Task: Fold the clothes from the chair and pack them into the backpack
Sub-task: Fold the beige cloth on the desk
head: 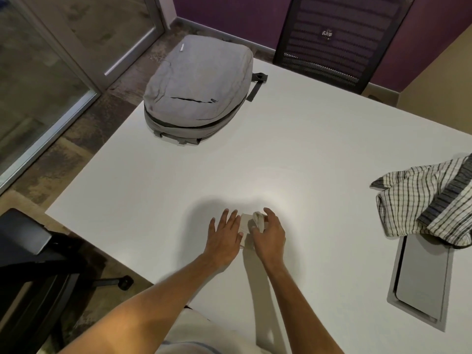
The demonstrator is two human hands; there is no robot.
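Observation:
A small white cloth (246,227) lies folded flat on the white table (281,154) in front of me. My left hand (224,235) rests on its left part, palm down with fingers spread. My right hand (268,232) pinches the cloth's rolled-up right edge between thumb and fingers. The grey backpack (199,88) lies flat at the table's far left corner, its main zip looking closed. A crumpled striped garment (419,203) with a grey striped band lies at the table's right edge, apart from both hands.
A grey cable hatch (421,282) is set into the table at the right, partly under the striped garment. A black mesh chair (339,39) stands behind the table. Another black chair (33,264) stands at my left. Glass panels line the left.

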